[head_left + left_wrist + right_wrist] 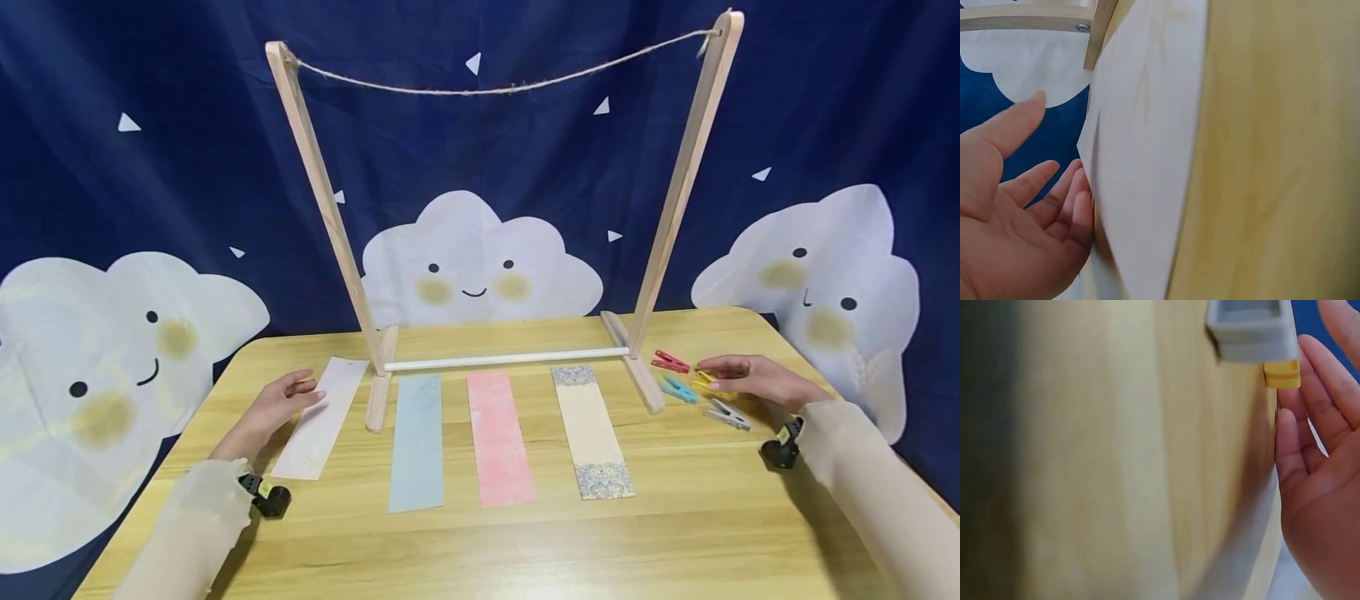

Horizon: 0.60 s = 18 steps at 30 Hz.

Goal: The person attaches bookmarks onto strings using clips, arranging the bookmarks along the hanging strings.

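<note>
My left hand (282, 402) is beside a white paper strip (322, 421) on the wooden table. In the left wrist view its fingers (1054, 203) are loosely bent at the strip's long edge, and the thumb stands away from them. At the right, my right hand (768, 379) reaches over a yellow clothespin (703, 380), partly covered by the fingers. The right wrist view has those fingers (1319, 403) right behind the yellow clothespin's end, thumb apart. Around it lie a red clothespin (670, 362), a light blue clothespin (679, 389) and a grey clothespin (727, 413).
A wooden frame (686, 183) stands at the table's back, a twine line (450, 91) sagging between its posts and a white rod (510, 359) low across. Blue (417, 442), pink (500, 442) and cream patterned (592, 429) paper strips lie before it. A dark cloud-print curtain (480, 150) hangs behind.
</note>
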Each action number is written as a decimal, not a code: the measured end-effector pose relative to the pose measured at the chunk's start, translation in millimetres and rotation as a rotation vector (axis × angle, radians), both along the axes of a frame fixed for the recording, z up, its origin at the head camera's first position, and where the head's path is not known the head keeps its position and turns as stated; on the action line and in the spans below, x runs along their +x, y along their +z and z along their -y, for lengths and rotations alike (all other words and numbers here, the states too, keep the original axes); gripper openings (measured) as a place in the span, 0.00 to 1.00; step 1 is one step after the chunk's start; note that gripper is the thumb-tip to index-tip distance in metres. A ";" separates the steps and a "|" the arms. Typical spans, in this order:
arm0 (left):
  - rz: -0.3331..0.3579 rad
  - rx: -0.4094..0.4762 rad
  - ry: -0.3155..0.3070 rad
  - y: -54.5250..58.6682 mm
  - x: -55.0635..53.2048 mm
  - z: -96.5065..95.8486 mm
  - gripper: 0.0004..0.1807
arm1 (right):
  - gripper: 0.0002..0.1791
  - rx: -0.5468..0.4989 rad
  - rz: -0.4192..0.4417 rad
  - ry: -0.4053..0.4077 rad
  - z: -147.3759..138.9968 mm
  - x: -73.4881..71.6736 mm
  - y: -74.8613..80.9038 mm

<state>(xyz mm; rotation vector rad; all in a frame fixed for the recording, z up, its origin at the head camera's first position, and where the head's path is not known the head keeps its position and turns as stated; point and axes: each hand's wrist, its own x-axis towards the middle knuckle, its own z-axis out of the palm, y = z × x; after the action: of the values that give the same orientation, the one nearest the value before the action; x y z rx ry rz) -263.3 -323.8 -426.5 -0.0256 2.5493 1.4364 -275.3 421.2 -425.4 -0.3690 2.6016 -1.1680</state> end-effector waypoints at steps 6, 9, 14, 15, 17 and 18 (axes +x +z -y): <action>-0.054 0.001 0.040 -8.0 0.1 -4.1 0.39 | 0.30 0.023 0.025 -0.009 2.4 -3.2 -4.6; -0.086 0.002 0.057 -12.0 -1.1 -3.1 0.37 | 0.30 0.016 0.030 -0.025 2.9 -3.9 -6.1; -0.118 0.010 0.082 -15.4 -1.7 -0.5 0.35 | 0.30 -0.014 0.039 -0.044 3.6 -5.1 -8.9; -0.123 0.013 0.084 -15.8 -1.6 -0.5 0.34 | 0.30 -0.017 0.040 -0.047 3.7 -5.3 -9.4; -0.131 0.015 0.089 -16.4 -1.6 -1.2 0.34 | 0.30 -0.019 0.043 -0.051 3.9 -5.5 -10.3; -0.132 0.016 0.093 -16.7 -1.6 -1.8 0.33 | 0.30 -0.023 0.047 -0.054 4.0 -5.5 -10.7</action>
<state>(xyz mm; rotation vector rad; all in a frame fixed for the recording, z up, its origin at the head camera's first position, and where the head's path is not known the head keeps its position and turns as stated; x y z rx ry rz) -264.9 -322.0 -443.2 -0.0486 2.6749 1.5405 -280.8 417.1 -436.1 -0.2746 2.5748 -1.2104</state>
